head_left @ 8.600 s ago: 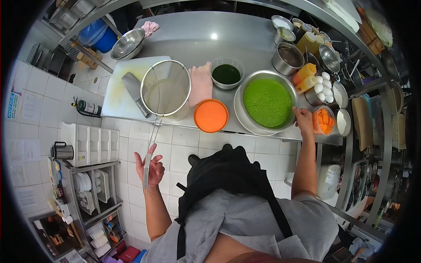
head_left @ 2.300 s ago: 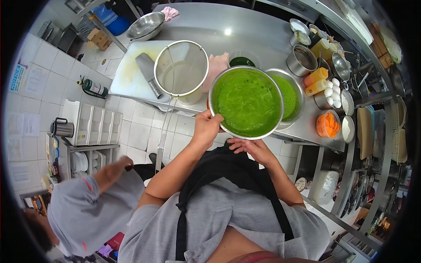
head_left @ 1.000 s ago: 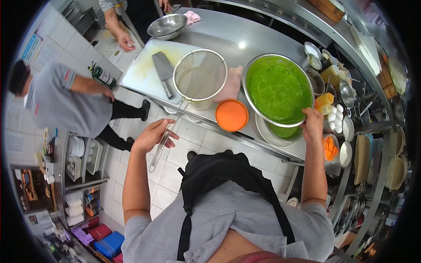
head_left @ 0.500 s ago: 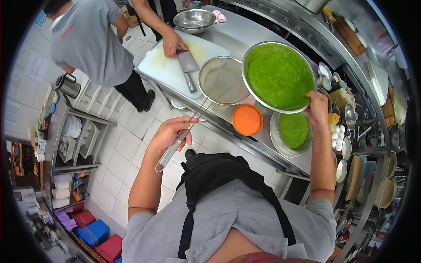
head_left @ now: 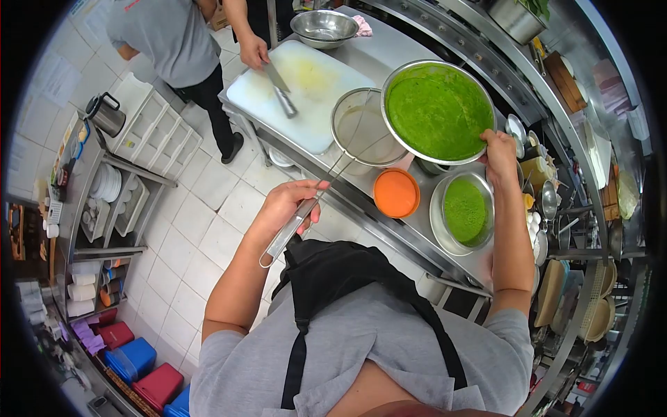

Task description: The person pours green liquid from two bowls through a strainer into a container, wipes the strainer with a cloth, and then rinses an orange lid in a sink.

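My left hand (head_left: pixel 295 207) is closed around the handle of a fine-mesh strainer (head_left: pixel 365 128), which reaches over the counter's front edge. With my right hand (head_left: pixel 500 158) I grip the rim of a steel bowl (head_left: pixel 439 111) coated inside with green puree. This bowl is tilted toward me, its left rim against or just over the strainer's rim. Below it sits a smaller container of frothy green puree (head_left: pixel 465 210), standing inside a pale bowl (head_left: pixel 442 233). An orange container (head_left: pixel 397 193) with orange contents is left of that. What lies under the strainer is partly hidden.
A co-worker's hand (head_left: pixel 255 52) holds a cleaver (head_left: pixel 281 90) over a white cutting board (head_left: pixel 313 80). Behind it stands an empty steel bowl (head_left: pixel 324 28). Another person (head_left: pixel 170 45) stands at the upper left. Shelving (head_left: pixel 104 208) lines the left; utensils and eggs crowd the right.
My right hand has shifted the puree bowl slightly away from me, uncovering more of the smaller green container. The co-worker's cleaver has turned edge-up and moved left. The other person has moved.
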The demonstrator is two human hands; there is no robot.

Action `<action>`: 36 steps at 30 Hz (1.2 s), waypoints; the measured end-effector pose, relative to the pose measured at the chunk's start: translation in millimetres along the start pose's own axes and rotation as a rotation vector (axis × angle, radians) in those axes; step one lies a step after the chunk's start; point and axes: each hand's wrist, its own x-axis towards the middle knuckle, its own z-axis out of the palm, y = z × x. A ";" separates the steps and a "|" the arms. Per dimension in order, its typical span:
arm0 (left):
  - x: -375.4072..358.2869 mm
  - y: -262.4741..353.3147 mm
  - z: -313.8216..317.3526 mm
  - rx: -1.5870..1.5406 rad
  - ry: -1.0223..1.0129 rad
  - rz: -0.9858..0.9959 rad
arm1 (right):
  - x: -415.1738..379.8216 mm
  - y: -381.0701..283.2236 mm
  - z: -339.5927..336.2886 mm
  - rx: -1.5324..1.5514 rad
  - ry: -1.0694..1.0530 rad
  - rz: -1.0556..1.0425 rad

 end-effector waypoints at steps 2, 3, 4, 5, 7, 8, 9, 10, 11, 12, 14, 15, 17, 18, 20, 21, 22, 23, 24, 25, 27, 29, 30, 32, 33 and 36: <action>-3.8 0.2 0.5 0.008 0.017 0.001 | -3.2 -5.8 3.3 -0.014 -0.008 -0.011; -5.2 -1.4 -0.2 0.004 0.018 0.003 | -6.3 -10.7 5.4 -0.039 -0.017 -0.019; -6.0 -2.9 -0.8 0.001 0.019 0.007 | -8.1 -14.0 7.0 -0.064 -0.025 -0.028; -6.7 -4.1 -1.5 -0.002 0.019 0.011 | -8.1 -14.5 7.6 -0.067 -0.027 -0.032; -7.6 -3.6 -2.5 -0.002 0.023 0.013 | -3.7 -12.1 8.3 -0.065 -0.035 -0.042; -8.0 -4.3 -2.6 -0.001 0.024 0.013 | -0.5 -9.4 6.7 -0.068 -0.037 -0.042; -8.1 -5.1 -2.9 -0.005 0.025 0.013 | 3.0 -7.1 5.2 -0.085 -0.036 -0.045; -8.0 -5.9 -3.4 -0.007 0.029 0.013 | 4.9 -6.1 4.8 -0.103 -0.037 -0.049; -7.8 -6.7 -3.7 -0.011 0.034 0.014 | 5.2 -6.2 5.2 -0.107 -0.040 -0.051; -7.7 -7.4 -3.8 -0.016 0.035 0.017 | 4.0 -7.5 6.5 -0.100 -0.054 -0.049; -5.7 -6.1 -4.0 -0.016 0.033 0.021 | 4.2 -9.9 11.1 -0.092 -0.070 -0.044; -5.3 -6.9 -3.8 -0.020 0.035 0.022 | 2.8 -11.3 12.7 -0.091 -0.070 -0.042; -4.1 -8.2 -4.5 -0.011 0.046 0.017 | 2.2 -11.6 15.0 -0.091 -0.073 -0.039; -3.2 -9.1 -5.3 -0.014 0.047 0.018 | 2.9 -11.0 15.6 -0.091 -0.077 -0.043; -1.6 -11.1 -7.2 -0.020 0.027 0.021 | 2.6 -12.5 17.1 -0.092 -0.083 -0.047; -0.8 -9.6 -7.9 -0.022 0.030 0.020 | 2.4 -14.4 19.2 -0.097 -0.083 -0.046; -0.7 -9.7 -8.2 -0.020 0.022 0.023 | 1.6 -15.9 20.3 -0.103 -0.084 -0.046; -0.8 -10.0 -8.6 -0.019 0.015 0.025 | 1.7 -16.3 20.8 -0.105 -0.087 -0.047; -0.7 -10.7 -8.9 -0.022 0.017 0.026 | 2.1 -16.7 20.7 -0.120 -0.084 -0.052; -0.3 -11.5 -9.4 -0.023 0.008 0.024 | 2.4 -17.0 20.6 -0.135 -0.081 -0.058; -0.1 -11.2 -10.7 -0.026 0.000 0.023 | 2.4 -18.2 21.7 -0.134 -0.091 -0.062; 0.1 -10.7 -11.2 -0.015 0.010 0.013 | 4.1 -18.0 22.9 -0.135 -0.105 -0.065; 0.3 -11.5 -11.8 -0.019 0.011 0.014 | 5.2 -16.9 22.4 -0.133 -0.107 -0.057; 0.9 -12.9 -13.4 -0.005 0.001 0.026 | 5.3 -17.2 23.5 -0.132 -0.111 -0.051; 0.4 -13.0 -13.3 -0.008 0.002 0.027 | 4.1 -17.4 23.9 -0.119 -0.116 -0.046; 1.0 -10.2 -12.9 -0.021 -0.002 0.020 | 5.1 -17.6 25.5 -0.108 -0.122 -0.033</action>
